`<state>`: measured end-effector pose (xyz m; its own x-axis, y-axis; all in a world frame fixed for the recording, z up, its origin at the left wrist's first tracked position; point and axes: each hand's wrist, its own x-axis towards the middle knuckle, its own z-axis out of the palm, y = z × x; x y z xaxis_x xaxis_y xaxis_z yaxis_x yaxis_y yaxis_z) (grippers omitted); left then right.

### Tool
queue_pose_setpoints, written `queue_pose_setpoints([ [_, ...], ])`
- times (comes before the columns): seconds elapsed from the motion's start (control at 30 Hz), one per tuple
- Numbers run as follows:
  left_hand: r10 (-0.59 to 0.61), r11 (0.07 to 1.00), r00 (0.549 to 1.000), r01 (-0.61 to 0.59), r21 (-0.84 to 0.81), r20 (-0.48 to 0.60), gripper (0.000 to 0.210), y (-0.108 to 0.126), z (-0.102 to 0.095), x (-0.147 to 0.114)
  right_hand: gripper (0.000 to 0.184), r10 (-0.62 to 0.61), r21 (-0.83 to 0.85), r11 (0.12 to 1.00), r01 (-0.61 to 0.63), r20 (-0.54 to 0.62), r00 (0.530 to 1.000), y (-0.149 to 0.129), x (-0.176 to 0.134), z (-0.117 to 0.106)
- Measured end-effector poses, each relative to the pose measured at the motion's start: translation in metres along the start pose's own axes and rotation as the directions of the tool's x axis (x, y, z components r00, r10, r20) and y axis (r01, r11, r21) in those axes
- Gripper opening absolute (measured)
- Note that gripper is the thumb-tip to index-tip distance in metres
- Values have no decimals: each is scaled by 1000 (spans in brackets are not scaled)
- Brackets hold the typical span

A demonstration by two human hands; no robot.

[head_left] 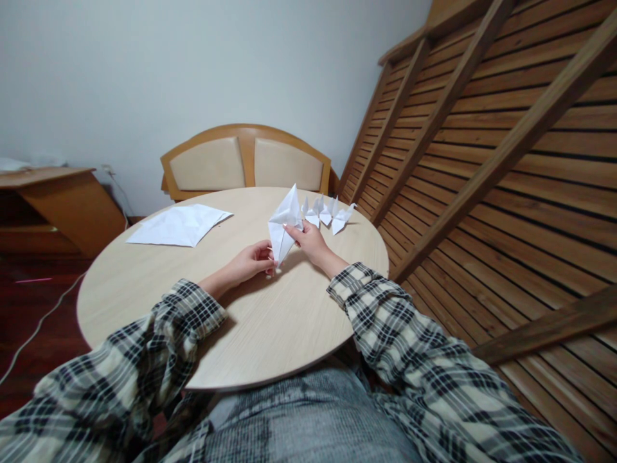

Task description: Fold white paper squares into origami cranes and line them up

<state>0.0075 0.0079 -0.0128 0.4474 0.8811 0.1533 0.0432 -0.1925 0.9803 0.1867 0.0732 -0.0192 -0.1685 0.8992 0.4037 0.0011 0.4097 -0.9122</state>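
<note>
A white sheet of paper folded into a pointed diamond is held up above the table, its long tip upward. My right hand grips its right side, with the thumb lying across the front. At its lower tip, my left hand pinches the paper between thumb and fingers. Several small folded paper cranes stand in a row just behind and to the right of my right hand. On the left part of the table lie creased white paper sheets.
The round wooden table sits close against my lap. A bed headboard stands behind it. Slatted wooden panelling rises along the right. A wooden desk and a cable are at the left.
</note>
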Motion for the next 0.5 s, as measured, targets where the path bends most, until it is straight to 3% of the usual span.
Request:
queue_pose_setpoints([
  [0.27, 18, 998, 998, -14, 61, -68, 35, -3, -2, 0, 50, 114, 78, 990, -118, 58, 992, -4, 1, 1],
  [0.5, 98, 982, 983, -71, 177, -152, 27, -9, -10, 4, 36, 212, 201, 952, -231, 115, 971, -10, -1, -1],
])
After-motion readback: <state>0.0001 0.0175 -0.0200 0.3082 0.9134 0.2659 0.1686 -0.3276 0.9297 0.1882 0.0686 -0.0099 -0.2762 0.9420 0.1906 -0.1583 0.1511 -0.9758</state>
